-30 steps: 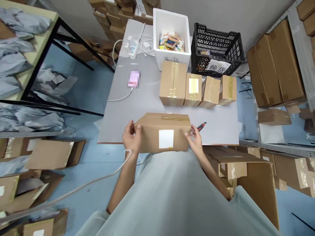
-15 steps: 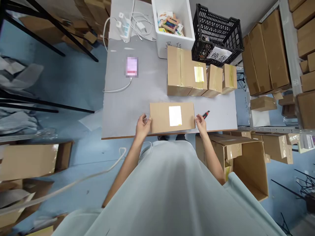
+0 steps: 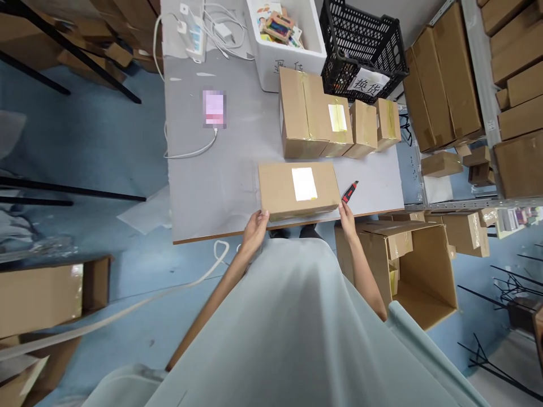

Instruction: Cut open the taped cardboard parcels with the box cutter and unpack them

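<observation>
in the head view, the step in hand seems to be placing or squaring up the labelled carton, which lies long side across at the near edge of the worktop, its white label facing up. the next move seems to call for even contact at both ends and care around the cutter knife, just beside the right end. the left hand and right hand reach forward from low, forearms slanting inward, one at each near corner. the fingers of both touch the carton, thumbs close to its edges; i cannot tell whether they grip it or only steady it. beyond stands a row of taped cartons.
</observation>
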A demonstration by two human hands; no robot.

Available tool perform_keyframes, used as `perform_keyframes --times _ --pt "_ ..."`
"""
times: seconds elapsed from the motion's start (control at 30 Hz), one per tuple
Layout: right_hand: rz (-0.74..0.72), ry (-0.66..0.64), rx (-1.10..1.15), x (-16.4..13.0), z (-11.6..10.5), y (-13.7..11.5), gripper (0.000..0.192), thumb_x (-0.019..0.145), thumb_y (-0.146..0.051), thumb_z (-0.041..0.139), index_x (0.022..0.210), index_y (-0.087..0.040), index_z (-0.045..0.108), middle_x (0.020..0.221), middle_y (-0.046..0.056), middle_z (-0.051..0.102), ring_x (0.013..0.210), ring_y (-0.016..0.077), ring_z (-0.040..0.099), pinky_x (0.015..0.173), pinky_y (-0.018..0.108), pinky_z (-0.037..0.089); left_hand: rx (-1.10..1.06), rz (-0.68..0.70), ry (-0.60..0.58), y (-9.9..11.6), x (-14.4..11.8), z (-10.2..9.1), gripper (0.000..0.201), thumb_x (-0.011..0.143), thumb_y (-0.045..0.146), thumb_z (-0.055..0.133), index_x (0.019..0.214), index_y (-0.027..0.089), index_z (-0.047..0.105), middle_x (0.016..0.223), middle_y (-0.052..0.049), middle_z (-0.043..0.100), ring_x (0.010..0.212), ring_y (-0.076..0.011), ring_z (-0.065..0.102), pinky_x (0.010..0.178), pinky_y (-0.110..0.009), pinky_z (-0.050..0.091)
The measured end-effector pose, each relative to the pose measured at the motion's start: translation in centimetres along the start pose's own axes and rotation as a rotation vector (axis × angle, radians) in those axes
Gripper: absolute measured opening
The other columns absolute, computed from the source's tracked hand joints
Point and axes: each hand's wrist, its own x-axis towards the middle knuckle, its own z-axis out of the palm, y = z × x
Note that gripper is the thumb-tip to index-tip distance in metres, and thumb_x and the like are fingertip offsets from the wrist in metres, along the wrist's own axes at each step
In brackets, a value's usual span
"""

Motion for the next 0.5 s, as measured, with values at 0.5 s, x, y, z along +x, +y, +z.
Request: perform_keyframes --times 0.5 --pt "-0.085 -0.122 0.072 5.0 -1.9 -6.9 0.114 0.092 -0.095 0.068 0.175 -0.017 0.056 0.179 0.018 0.056 0.171 0.0346 0.051 0.143 0.052 0.04 -0.113 0.261 0.057 5.8 1.4 2.2 0.076 0.1 0.085 0.066 0.135 0.017 0.077 0.148 -0.02 0.078 0.145 -0.0359 0.071 0.126 -0.051 0.056"
